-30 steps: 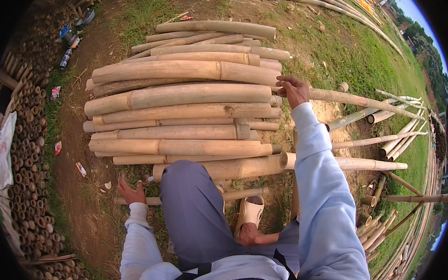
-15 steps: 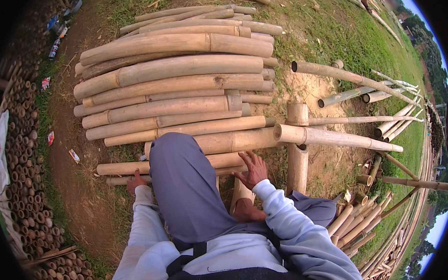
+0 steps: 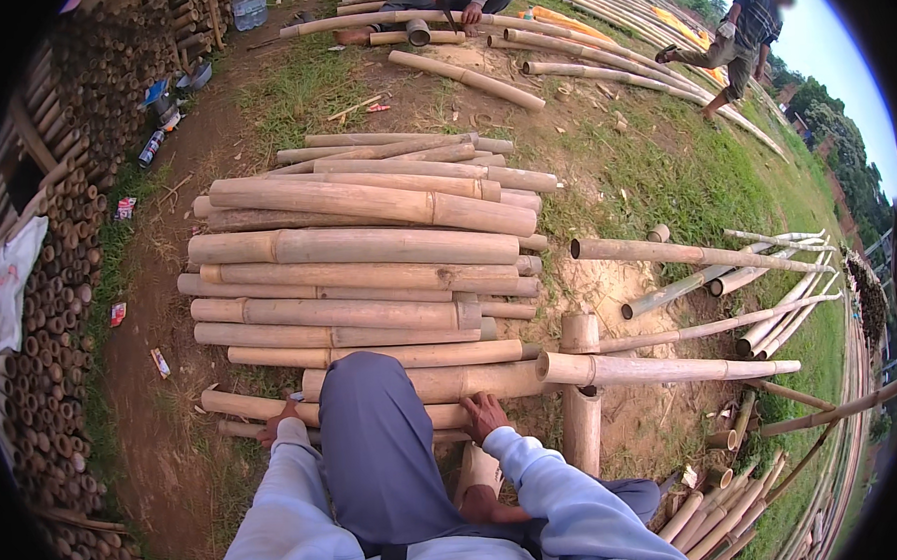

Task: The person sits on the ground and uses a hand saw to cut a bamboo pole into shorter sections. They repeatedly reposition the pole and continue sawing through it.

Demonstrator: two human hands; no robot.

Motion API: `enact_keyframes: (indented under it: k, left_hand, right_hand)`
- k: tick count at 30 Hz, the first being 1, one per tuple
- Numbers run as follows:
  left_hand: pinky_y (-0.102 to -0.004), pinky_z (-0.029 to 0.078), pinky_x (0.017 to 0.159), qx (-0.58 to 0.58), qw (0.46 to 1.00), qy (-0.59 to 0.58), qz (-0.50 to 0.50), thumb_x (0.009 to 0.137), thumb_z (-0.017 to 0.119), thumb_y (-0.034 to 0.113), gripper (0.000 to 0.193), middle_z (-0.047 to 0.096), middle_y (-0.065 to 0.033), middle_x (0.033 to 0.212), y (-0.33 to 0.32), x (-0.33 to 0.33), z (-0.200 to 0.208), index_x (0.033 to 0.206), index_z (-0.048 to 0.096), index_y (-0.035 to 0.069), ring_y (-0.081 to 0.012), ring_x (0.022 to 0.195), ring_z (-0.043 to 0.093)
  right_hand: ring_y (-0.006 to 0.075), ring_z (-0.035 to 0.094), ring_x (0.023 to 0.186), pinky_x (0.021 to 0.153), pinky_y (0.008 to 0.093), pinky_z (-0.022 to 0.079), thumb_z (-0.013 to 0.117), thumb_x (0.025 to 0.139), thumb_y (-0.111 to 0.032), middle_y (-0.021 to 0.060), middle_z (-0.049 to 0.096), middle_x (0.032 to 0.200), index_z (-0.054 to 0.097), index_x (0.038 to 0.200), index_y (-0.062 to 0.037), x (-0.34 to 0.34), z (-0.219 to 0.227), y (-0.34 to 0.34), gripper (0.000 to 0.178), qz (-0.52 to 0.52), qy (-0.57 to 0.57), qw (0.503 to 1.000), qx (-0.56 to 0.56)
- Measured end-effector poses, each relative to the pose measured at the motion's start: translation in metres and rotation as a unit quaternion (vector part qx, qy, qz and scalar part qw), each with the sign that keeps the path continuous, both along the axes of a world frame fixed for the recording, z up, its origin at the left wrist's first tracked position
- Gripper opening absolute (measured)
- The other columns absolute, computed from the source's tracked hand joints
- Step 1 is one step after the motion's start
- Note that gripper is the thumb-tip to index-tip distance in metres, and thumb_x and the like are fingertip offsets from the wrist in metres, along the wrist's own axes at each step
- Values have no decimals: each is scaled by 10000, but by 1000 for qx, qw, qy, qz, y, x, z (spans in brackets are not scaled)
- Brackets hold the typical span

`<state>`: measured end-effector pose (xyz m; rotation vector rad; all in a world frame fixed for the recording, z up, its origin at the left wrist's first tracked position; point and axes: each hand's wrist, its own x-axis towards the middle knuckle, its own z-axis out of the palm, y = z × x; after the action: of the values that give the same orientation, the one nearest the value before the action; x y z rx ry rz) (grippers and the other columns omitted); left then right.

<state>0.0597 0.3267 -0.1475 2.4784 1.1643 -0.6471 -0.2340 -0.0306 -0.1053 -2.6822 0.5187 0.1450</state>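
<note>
My left hand (image 3: 283, 423) is closed over a slim bamboo pole (image 3: 242, 403) in front of me, its fingers partly hidden behind the wrist. My right hand (image 3: 485, 415) grips the same pole near its right end, fingers bent over the top. My raised knee hides the pole's middle. Just beyond it lies a thicker bamboo pole (image 3: 493, 379). A small silvery thing shows by my left wrist, too little of it to name. Beneath my right hand, by my bare foot, slants a short wide bamboo piece (image 3: 480, 466).
A stack of cut bamboo poles (image 3: 367, 246) lies ahead. On the right a long pole (image 3: 663, 368) rests across an upright bamboo post (image 3: 581, 429). Bamboo pieces are piled at the left (image 3: 65, 327). One person (image 3: 446, 0) sits at the far side; another person (image 3: 743, 42) is at the far right.
My view has tipped up, bringing two people into sight. My right hand has gone from spread fingers to a grip on the slim pole, whose left end now slants away from me.
</note>
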Motion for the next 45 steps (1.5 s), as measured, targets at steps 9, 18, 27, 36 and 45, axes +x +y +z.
enact_keyframes:
  k: [9,18,27,36,45]
  left_hand:
    - [-427,571,870,-280,858,-431,2,703,878,228,815,653,-257,1214,-65,15,63,1335,501,-123,-320,1026,680]
    - [-357,548,865,-551,690,-436,-174,830,829,94,596,646,-182,1119,-163,28,183,1290,474,-38,-237,1005,655]
    - [-335,619,614,-578,696,-384,-182,875,803,371,605,701,-124,1022,-217,131,261,1255,595,-52,-193,821,714]
    - [-321,580,848,-624,634,-330,-315,968,709,240,570,677,-159,1249,-221,119,258,1466,528,29,-202,1019,694]
    - [-388,536,893,-304,852,-358,-231,932,722,136,556,626,-190,1342,8,13,119,1441,517,46,-241,1076,648]
  right_hand:
    - [388,487,1343,1107,532,410,786,836,-457,194,534,1400,477,1452,-155,-17,-4,5,752,-6,136,991,13]
    - [402,524,1317,1119,520,409,767,836,-552,196,580,1385,448,1483,-118,-9,15,14,842,-89,91,989,79]
    - [387,666,1033,853,473,551,873,790,-331,193,644,1144,572,1314,-56,-2,151,-10,664,-118,-234,965,-8]
    - [380,635,1119,967,466,494,875,763,-334,160,659,1176,567,1397,-93,159,304,-171,745,-49,-258,940,-219]
    - [358,531,1348,1129,536,420,855,806,-229,97,604,1430,410,1558,-278,227,253,-267,876,-139,-131,963,-191]
